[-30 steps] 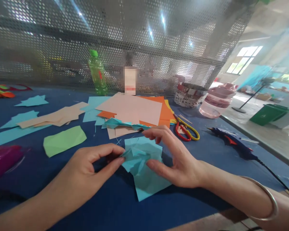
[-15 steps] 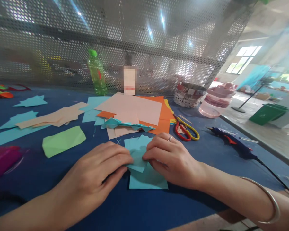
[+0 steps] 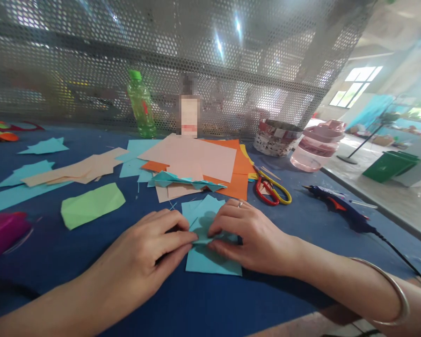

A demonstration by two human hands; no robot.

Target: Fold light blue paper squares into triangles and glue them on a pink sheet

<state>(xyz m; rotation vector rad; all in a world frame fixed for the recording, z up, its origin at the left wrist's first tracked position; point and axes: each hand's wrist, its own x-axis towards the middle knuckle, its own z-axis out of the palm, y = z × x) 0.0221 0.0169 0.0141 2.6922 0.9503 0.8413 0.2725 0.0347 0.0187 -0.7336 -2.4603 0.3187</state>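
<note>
Turquoise paper [image 3: 210, 264] — creased, partly folded, flat — pinched by both hands.

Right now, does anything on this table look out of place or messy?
Nothing damaged or spilled. Paper offcuts lie scattered across the blue table, and the glue gun sits near the right edge. Both hands press a folded blue paper flat.

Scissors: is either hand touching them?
No: the scissors lie apart on the blue table, while both hands press the light blue paper.
</note>
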